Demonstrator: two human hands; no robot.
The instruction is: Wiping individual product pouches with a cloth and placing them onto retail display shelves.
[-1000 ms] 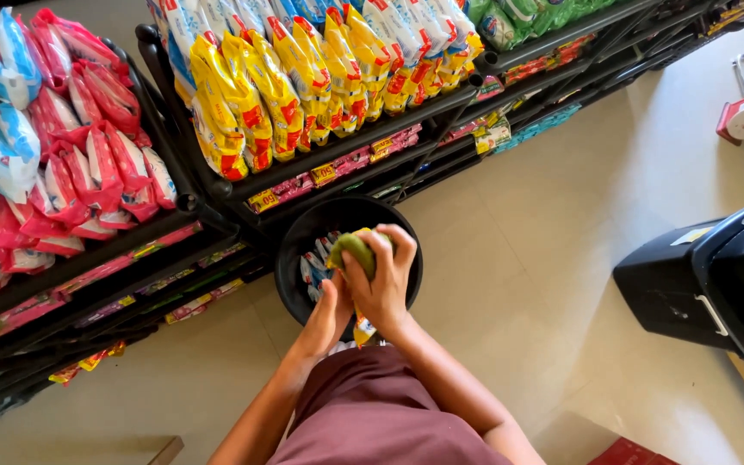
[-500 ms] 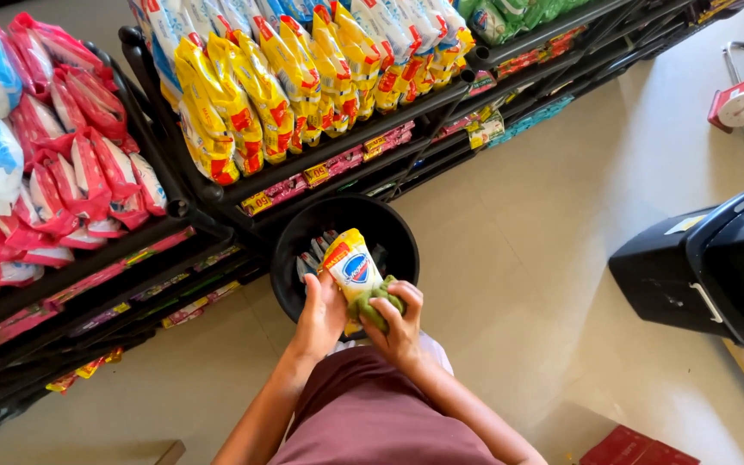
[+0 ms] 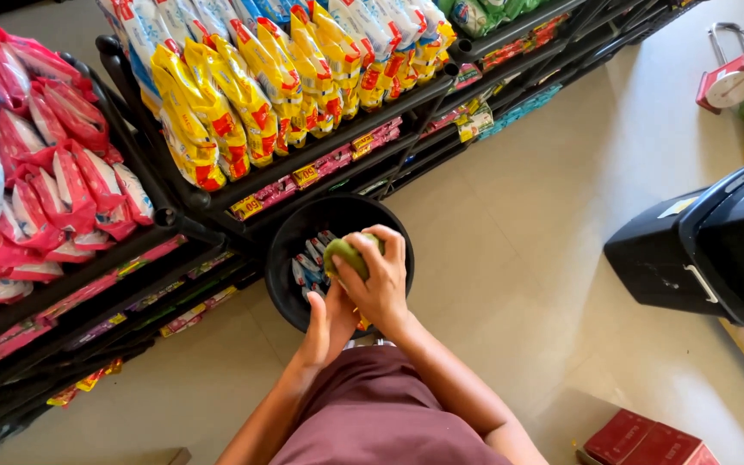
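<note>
Shop floor (image 3: 510, 258) before stocked snack shelves (image 3: 243, 185).
Over the black bucket (image 3: 290, 250), right hand (image 3: 376, 280) fingers wrap a green packet (image 3: 344, 254); left hand (image 3: 327, 325) lies open below.

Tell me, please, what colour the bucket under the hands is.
Black bucket, seen in the head view.

yellow snack bags (image 3: 217, 112), red packets (image 3: 62, 164), black bin (image 3: 708, 250)

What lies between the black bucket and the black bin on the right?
Only bare tan floor separates the black bucket from the black bin, as the head view shows.
</note>
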